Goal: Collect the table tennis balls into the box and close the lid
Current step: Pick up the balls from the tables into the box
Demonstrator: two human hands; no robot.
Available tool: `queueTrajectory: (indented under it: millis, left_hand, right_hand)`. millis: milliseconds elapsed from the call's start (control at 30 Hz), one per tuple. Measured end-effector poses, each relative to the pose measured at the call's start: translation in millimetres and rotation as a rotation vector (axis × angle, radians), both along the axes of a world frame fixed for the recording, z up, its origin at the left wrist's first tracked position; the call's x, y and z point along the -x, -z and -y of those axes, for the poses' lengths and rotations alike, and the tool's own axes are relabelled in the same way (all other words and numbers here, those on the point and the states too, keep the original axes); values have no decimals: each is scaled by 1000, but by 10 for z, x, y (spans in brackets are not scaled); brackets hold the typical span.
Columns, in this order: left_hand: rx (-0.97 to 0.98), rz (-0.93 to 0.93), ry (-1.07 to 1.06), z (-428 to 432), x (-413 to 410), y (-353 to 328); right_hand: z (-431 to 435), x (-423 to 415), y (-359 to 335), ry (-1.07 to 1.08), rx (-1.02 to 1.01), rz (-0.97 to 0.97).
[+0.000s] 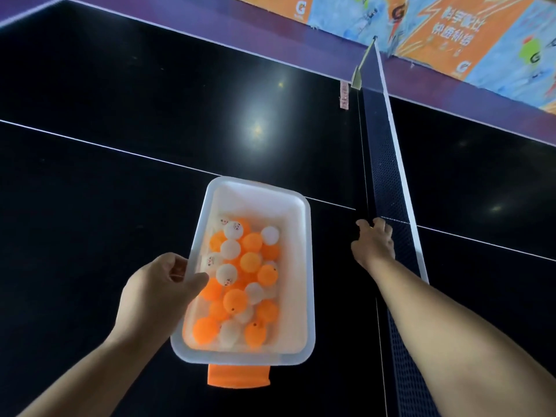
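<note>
Black table tennis table [150, 182]: left hand [156, 291] grips ball-filled translucent box [301, 236] rim; right hand [374, 245] at net [388, 188], grip unclear.

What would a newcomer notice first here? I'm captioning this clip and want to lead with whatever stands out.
The eye lands on the white plastic box at bottom centre, bright against the black table and holding orange and white balls, with no lid on it. The left hand grips the box's left rim. To the right, the right hand reaches to the base of the net; whether it holds a ball cannot be seen.
</note>
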State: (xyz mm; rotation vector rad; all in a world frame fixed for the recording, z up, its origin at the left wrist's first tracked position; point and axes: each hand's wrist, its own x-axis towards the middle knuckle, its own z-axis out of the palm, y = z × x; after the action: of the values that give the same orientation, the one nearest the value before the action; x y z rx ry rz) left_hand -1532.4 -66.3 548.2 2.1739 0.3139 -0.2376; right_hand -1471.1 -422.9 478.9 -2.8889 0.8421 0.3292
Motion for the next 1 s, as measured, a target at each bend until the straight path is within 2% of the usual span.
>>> queueTrajectory:
  millis: [200, 267, 367, 433, 500, 633, 733, 833, 933, 1000]
  left_hand:
    - [-13, -24, -23, 11, -151, 81]
    - [-18, -35, -28, 9, -159, 95]
    - [-12, -42, -34, 14, -127, 110]
    - [5, -49, -43, 1, -78, 96]
    - [12, -56, -50, -14, -33, 83]
    - [21, -54, -69, -87, 130, -19]
    - [36, -44, -87, -197, 269, -84]
    - [65, -35, -119, -364, 425, -158]
    - [73, -17, -147, -613, 600, -252]
    - [89, 3, -182, -835, 735, -320]
  right_hand:
    - [125, -93, 213, -122, 79, -324]
    - [113, -35, 242, -116, 108, -320]
    - [95, 58, 260, -126, 45, -280]
    - [14, 100, 224, -120, -44, -202]
    - [-145, 118, 119, -83, -132, -44]
    - [-683, 213, -348, -4, -218, 427]
    - [-1147, 340, -736, -80, -322, 688]
    - [-1599, 544, -1003, -324, -476, 727]
    - [-2004, 720, -1156, -614, -601, 547]
    - [-2252, 799, -1208, -695, -618, 464]
